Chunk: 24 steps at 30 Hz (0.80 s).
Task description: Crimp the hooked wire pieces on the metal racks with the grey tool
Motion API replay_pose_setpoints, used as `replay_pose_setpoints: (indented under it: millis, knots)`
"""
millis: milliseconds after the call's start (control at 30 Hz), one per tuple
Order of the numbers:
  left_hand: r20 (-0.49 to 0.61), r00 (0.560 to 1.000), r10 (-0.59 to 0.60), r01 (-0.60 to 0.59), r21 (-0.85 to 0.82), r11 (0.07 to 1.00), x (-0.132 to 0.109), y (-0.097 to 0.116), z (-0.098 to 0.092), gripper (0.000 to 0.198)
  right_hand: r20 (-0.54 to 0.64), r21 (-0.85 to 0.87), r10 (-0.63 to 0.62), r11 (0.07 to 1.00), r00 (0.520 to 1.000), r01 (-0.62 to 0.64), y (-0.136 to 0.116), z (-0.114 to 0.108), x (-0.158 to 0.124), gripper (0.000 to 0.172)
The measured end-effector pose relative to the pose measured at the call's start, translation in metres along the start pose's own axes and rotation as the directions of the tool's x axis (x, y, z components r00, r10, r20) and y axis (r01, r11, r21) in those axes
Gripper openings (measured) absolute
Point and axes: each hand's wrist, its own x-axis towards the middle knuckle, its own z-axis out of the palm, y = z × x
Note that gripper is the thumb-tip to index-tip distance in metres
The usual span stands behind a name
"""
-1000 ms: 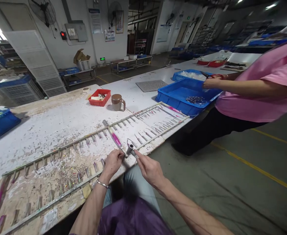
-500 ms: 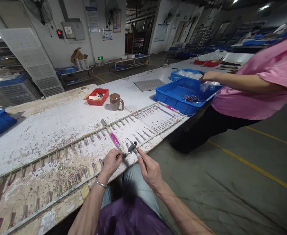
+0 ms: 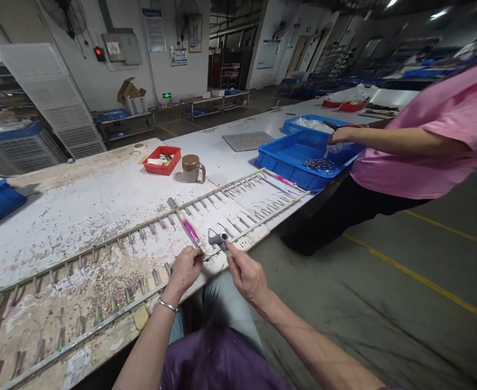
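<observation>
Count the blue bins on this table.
3: left-edge bin, large bin at right, and bin with white contents just behind it. The person in pink may hide more.

Hammer-like tool [image 3: 218, 239]: grey
Rack rails [image 3: 100, 327]: dull grey-green
Rack crossbar [image 3: 189, 229]: magenta, pale yellow, grey
Tabletop [image 3: 73, 203]: white, worn brown in patches
Debris [image 3: 110, 290]: multicoloured flecks, some yellow
Mug [image 3: 190, 171]: brown above, grey below, brown handle
Small basket [image 3: 157, 167]: red
Large tray [image 3: 285, 169]: blue
Flat slab [image 3: 247, 141]: speckled grey
Bracelet [image 3: 168, 306]: silver
Co-worker's shirt [image 3: 409, 168]: plain pink
Floor stripe [image 3: 388, 257]: yellow
</observation>
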Motion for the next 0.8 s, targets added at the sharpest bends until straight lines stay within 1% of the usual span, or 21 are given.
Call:
replay_pose_setpoints:
  millis: [67, 100, 133, 233, 267, 300, 400, 433, 467, 567, 600, 633, 733, 767, 800]
  knots:
    - [0.002, 1.0, 0.003, -0.003, 0.0, 1.0, -0.001, 0.001, -0.001, 0.02, 0.08, -0.048, -0.003, 0.999, 0.997, 0.007, 0.001, 0.001, -0.002, 0.043]
    - [0.003, 1.0, 0.007, -0.007, -0.003, 1.0, -0.001, 0.002, -0.002, 0.021, 0.093, -0.058, 0.008, 0.998, 0.996, -0.003, 0.002, 0.001, -0.002, 0.042]
    - [0.005, 1.0, 0.011, -0.011, -0.007, 1.0, -0.001, 0.002, -0.003, 0.021, 0.075, -0.055, 0.027, 0.998, 0.997, -0.023, 0.003, -0.001, -0.002, 0.041]
    - [0.005, 1.0, 0.021, -0.021, -0.008, 1.0, -0.001, 0.001, -0.002, 0.019, -0.047, -0.001, 0.082, 0.997, 0.996, -0.082, 0.005, -0.008, 0.001, 0.045]
    - [0.0, 1.0, 0.022, -0.022, -0.003, 1.0, -0.001, 0.0, -0.001, 0.018, -0.056, 0.002, 0.08, 0.997, 0.995, -0.08, 0.005, -0.01, 0.002, 0.046]
    - [-0.009, 1.0, 0.021, -0.021, 0.004, 1.0, 0.0, -0.001, 0.0, 0.017, -0.029, -0.014, 0.065, 0.998, 0.997, -0.066, 0.006, -0.011, 0.002, 0.046]
    - [-0.046, 0.999, 0.008, -0.007, 0.025, 1.0, 0.0, -0.004, 0.004, 0.017, 0.134, -0.1, 0.021, 0.995, 0.991, -0.008, 0.008, -0.008, 0.001, 0.044]
    - [-0.054, 0.999, 0.006, -0.004, 0.025, 1.0, 0.0, -0.004, 0.005, 0.017, 0.151, -0.106, 0.017, 0.994, 0.988, -0.001, 0.008, -0.007, 0.0, 0.043]
    - [-0.057, 0.998, 0.007, -0.006, 0.021, 1.0, 0.0, -0.004, 0.005, 0.017, 0.134, -0.094, 0.018, 0.996, 0.991, -0.006, 0.009, -0.005, -0.001, 0.043]
    - [-0.064, 0.998, 0.018, -0.018, 0.004, 1.0, -0.001, -0.003, 0.005, 0.016, -0.025, -0.018, 0.02, 1.0, 0.999, -0.02, 0.01, -0.003, -0.006, 0.046]
    - [-0.068, 0.998, 0.018, -0.017, 0.003, 1.0, -0.001, -0.003, 0.005, 0.016, -0.054, -0.013, 0.018, 1.0, 0.998, -0.019, 0.011, -0.002, -0.008, 0.047]
    - [-0.073, 0.997, 0.015, -0.014, 0.003, 1.0, -0.001, -0.002, 0.005, 0.015, -0.049, -0.026, 0.017, 1.0, 0.999, -0.018, 0.011, -0.001, -0.01, 0.047]
    - [-0.083, 0.997, 0.01, -0.01, 0.007, 1.0, -0.001, -0.001, 0.005, 0.015, 0.055, -0.096, 0.036, 0.995, 0.998, -0.03, 0.015, 0.0, -0.014, 0.046]
    - [-0.087, 0.996, 0.013, -0.013, 0.008, 1.0, -0.001, -0.001, 0.005, 0.015, 0.063, -0.101, 0.05, 0.994, 0.997, -0.044, 0.016, 0.0, -0.014, 0.045]
    - [-0.094, 0.995, 0.017, -0.017, 0.007, 1.0, -0.001, -0.001, 0.005, 0.015, 0.042, -0.091, 0.064, 0.994, 0.997, -0.06, 0.016, 0.0, -0.014, 0.045]
